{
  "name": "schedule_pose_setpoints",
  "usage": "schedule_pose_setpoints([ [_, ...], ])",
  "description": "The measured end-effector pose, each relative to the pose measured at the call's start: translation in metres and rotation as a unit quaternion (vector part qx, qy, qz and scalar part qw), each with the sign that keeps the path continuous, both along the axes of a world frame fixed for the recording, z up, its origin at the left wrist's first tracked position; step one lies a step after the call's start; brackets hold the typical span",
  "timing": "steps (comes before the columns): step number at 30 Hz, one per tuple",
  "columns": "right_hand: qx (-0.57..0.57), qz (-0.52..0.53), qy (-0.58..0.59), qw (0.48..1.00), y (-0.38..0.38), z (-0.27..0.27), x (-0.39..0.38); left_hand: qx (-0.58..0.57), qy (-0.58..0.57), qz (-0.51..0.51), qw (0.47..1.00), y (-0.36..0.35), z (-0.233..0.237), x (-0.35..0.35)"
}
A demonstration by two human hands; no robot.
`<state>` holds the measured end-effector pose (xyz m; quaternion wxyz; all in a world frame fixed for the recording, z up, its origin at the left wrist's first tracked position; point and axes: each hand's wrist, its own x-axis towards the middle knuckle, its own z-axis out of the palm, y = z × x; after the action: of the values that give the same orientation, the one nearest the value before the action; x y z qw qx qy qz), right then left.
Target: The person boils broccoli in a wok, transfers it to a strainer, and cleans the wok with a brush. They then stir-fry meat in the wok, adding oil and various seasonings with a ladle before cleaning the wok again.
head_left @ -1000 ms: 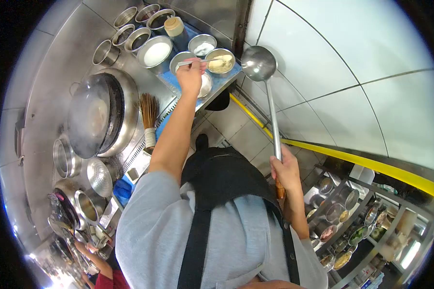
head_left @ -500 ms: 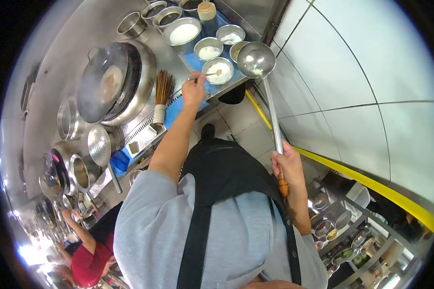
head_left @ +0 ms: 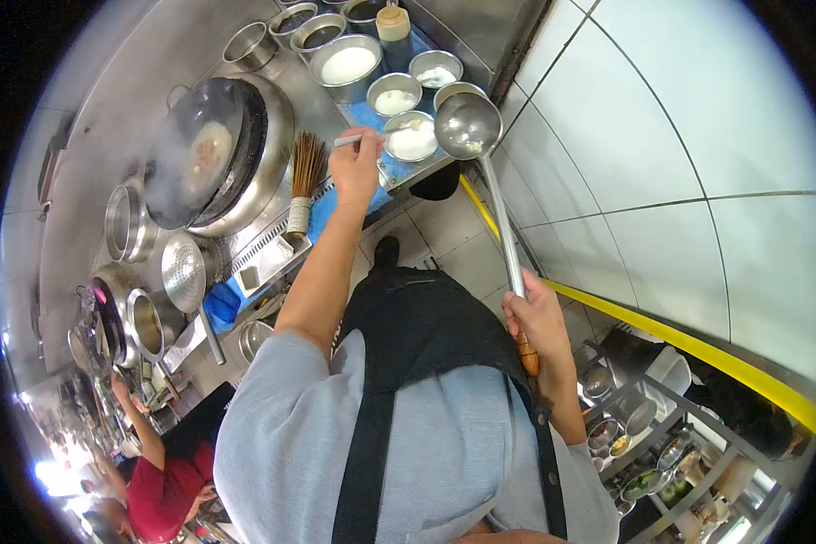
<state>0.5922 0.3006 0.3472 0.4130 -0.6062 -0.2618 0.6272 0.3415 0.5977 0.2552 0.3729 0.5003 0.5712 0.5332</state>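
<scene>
My left hand [head_left: 355,165] is closed around a thin metal spoon [head_left: 346,140], whose far end lies over a round metal bowl of white powder or grains [head_left: 412,141]. My right hand [head_left: 537,313] grips a long-handled ladle [head_left: 500,213] near its wooden end. The ladle's round cup is beside that bowl, with a few pale bits inside. Other metal containers of white contents [head_left: 394,98] and of dark liquid [head_left: 318,34] stand behind. To the left, a steaming wok [head_left: 168,186] holds pale food.
A bamboo brush [head_left: 301,213] lies between wok and counter edge. A perforated skimmer [head_left: 184,272] rests over pots on the left. A squeeze bottle [head_left: 393,32] stands among the containers. A tiled wall [head_left: 662,136] rises on the right. Another person in a red shirt [head_left: 159,494] works at lower left.
The ladle's cup has shifted slightly left and down, close to the powder bowl. My left hand has moved slightly left and turned the spoon, raising its far end.
</scene>
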Motion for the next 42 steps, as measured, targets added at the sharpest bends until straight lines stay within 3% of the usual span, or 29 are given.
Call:
schedule_pose_setpoints([
  [1, -0.011, 0.014, -0.009, 1.000, -0.002, 0.000, -0.004, 0.040, 0.084, -0.024, 0.995, -0.005, 0.003, -0.001],
  [5, -0.019, 0.008, 0.038, 0.999, 0.009, 0.003, -0.014, 0.048, 0.036, 0.027, 0.998, 0.051, -0.023, -0.004],
  [7, -0.010, 0.002, 0.040, 0.999, 0.011, 0.009, -0.018, 0.039, 0.200, 0.033, 0.979, 0.072, -0.042, -0.005],
  [11, -0.007, 0.011, 0.010, 1.000, 0.013, 0.018, -0.021, 0.026, 0.304, -0.002, 0.952, 0.097, -0.067, -0.003],
  [14, -0.011, -0.010, 0.015, 1.000, 0.012, 0.017, -0.021, 0.001, 0.231, 0.017, 0.973, 0.109, -0.077, -0.001],
  [16, -0.022, -0.015, 0.004, 1.000, 0.012, 0.017, -0.021, -0.058, 0.034, 0.018, 0.998, 0.114, -0.082, -0.005],
  [17, -0.020, -0.016, 0.004, 1.000, 0.014, 0.017, -0.022, -0.056, 0.033, 0.017, 0.998, 0.115, -0.079, -0.005],
  [19, -0.017, -0.036, 0.030, 0.999, 0.014, 0.019, -0.023, -0.074, -0.122, 0.051, 0.988, 0.111, -0.077, -0.008],
  [24, -0.013, -0.007, 0.015, 1.000, 0.017, 0.002, -0.013, -0.068, -0.151, 0.072, 0.984, 0.110, -0.062, -0.015],
  [30, 0.026, 0.009, -0.013, 1.000, 0.046, -0.004, -0.016, -0.021, -0.193, 0.012, 0.981, 0.076, 0.007, -0.003],
  [32, 0.020, 0.033, -0.029, 0.999, 0.050, -0.004, -0.023, -0.024, -0.191, 0.004, 0.981, 0.056, 0.003, -0.010],
  [35, -0.015, 0.020, 0.053, 0.998, 0.070, 0.007, -0.028, -0.017, -0.226, 0.050, 0.973, 0.045, -0.011, -0.032],
  [37, -0.004, 0.001, 0.090, 0.996, 0.070, 0.009, -0.034, 0.049, -0.054, 0.080, 0.994, 0.015, -0.024, -0.051],
  [39, 0.010, 0.046, 0.086, 0.995, 0.076, 0.005, -0.035, 0.005, 0.110, 0.047, 0.993, -0.014, -0.043, -0.046],
  [40, 0.013, 0.045, 0.098, 0.994, 0.084, 0.009, -0.042, -0.071, 0.233, 0.037, 0.969, -0.020, -0.067, -0.040],
  [41, 0.012, 0.045, 0.110, 0.993, 0.093, 0.013, -0.050, -0.127, 0.213, -0.018, 0.969, -0.036, -0.021, -0.028],
  [42, 0.018, 0.058, 0.098, 0.993, 0.106, 0.016, -0.059, -0.110, 0.176, -0.033, 0.978, -0.036, -0.039, -0.023],
])
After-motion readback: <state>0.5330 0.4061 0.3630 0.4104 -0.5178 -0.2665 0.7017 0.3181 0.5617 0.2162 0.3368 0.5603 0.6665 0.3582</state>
